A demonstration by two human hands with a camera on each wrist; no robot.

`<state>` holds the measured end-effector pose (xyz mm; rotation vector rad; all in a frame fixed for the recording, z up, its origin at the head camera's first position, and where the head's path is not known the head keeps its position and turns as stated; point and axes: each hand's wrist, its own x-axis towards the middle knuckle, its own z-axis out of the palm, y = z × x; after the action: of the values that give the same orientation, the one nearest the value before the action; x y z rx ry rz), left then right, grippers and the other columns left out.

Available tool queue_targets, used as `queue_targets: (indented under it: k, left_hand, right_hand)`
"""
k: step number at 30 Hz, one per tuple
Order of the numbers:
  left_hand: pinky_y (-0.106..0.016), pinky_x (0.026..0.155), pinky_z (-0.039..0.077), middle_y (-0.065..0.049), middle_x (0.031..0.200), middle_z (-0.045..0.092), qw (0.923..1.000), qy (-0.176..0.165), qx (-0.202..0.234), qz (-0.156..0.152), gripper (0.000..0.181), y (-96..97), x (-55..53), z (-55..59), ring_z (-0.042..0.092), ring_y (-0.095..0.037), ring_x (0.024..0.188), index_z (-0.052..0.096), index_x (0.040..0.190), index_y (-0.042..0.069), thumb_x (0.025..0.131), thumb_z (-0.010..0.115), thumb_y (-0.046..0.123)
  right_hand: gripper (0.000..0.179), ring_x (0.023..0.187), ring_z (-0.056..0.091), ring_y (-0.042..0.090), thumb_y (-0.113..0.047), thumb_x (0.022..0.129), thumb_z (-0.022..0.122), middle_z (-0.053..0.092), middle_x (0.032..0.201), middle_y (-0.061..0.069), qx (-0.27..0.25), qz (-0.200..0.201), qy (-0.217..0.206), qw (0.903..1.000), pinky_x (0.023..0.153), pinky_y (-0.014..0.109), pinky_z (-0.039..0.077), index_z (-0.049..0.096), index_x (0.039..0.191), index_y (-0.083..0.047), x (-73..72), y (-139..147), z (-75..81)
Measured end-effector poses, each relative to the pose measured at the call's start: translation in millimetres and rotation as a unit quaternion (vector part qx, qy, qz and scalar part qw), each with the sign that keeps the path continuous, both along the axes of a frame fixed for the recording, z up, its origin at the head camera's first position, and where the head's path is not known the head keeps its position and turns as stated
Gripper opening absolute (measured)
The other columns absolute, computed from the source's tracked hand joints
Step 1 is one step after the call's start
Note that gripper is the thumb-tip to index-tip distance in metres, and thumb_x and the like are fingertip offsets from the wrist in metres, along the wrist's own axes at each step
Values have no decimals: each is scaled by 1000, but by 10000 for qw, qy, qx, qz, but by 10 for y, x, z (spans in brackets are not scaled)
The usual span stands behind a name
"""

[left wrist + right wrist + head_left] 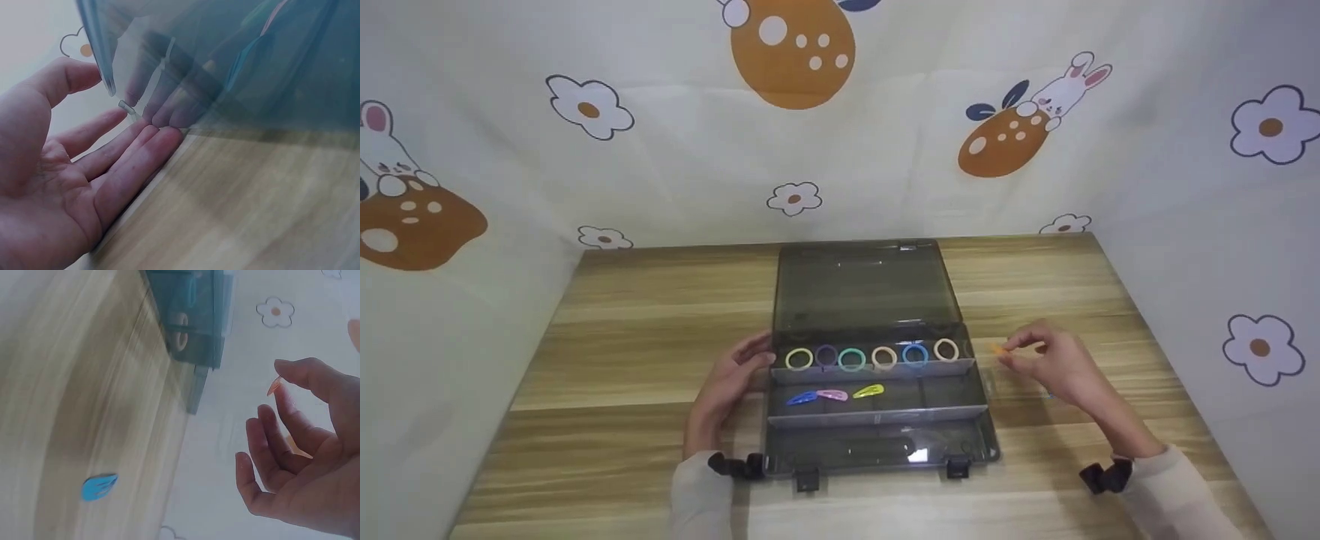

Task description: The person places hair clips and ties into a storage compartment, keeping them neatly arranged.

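Note:
A dark translucent box (877, 442) lies on the table with its lid (862, 289) laid back. Several hair ties (852, 360) in yellow, purple, green, beige and blue stand in a row in its back compartment. Blue, pink and yellow snap hair clips (869, 391) lie in the middle compartment; the front one holds nothing. Just right of the box, my right hand (1054, 364) pinches an orange hair clip (274, 386) between thumb and index finger, the other fingers loosely bent. With extended fingers, my left hand (73, 163) touches the box's left side.
A blue hair clip (100, 487) lies on the wood-grain table (622, 337) below my right hand. Patterned cloth (682, 150) stands behind and at both sides of the table. Two latches (808, 478) jut from the box's front edge.

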<state>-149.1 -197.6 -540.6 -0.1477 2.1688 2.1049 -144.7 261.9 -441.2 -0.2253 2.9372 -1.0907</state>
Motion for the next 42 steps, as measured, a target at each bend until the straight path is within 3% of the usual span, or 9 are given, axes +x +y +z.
queue_targets:
  k: [5, 11, 24, 31, 42]
  left_hand:
    - [-37, 115, 41, -24, 145, 55, 9999, -23, 102, -6, 51, -3, -9, -11, 50, -35, 138, 51, 142, -3, 93, 61, 3]
    - [-43, 119, 38, -24, 146, 54, 10000, -57, 67, 4, 51, -1, 0, -8, 50, -35, 138, 50, 143, -3, 93, 61, 4]
    - [-45, 120, 36, -20, 146, 55, 9998, -198, 0, -72, 51, -2, 6, 8, 49, -32, 139, 51, 144, 1, 94, 62, 7]
    - [-45, 119, 37, -18, 146, 56, 9997, -229, -62, -50, 51, -13, -5, 1, 51, -31, 138, 53, 143, 3, 93, 64, 10]
    - [-46, 120, 35, -18, 146, 56, 9996, -281, 17, -48, 50, -14, -5, -1, 49, -30, 140, 54, 142, 4, 93, 65, 11]
  right_hand:
    - [8, 97, 66, 29, -11, 81, 80, 71, 99, 7, 43, 419, 160, 9990, 87, 44, 52, 74, 85, -11, -60, -209, 32]
    - [11, 101, 64, 26, -7, 79, 80, 70, 100, 4, 53, 899, 114, 9959, 88, 44, 52, 73, 84, -14, -77, -434, 39]
    - [11, 96, 63, 20, -9, 78, 80, 69, 102, 4, 430, 1800, 331, 9822, 84, 38, 56, 71, 82, -15, -69, -750, -111]
    - [11, 102, 60, 22, -15, 79, 83, 68, 106, 4, 807, 2030, 483, 9746, 86, 42, 55, 72, 79, -15, -59, -871, -178]
    - [10, 97, 60, 22, -19, 78, 84, 71, 106, 6, 1253, 2254, 739, 9634, 82, 41, 53, 76, 80, -14, -58, -1004, -282]
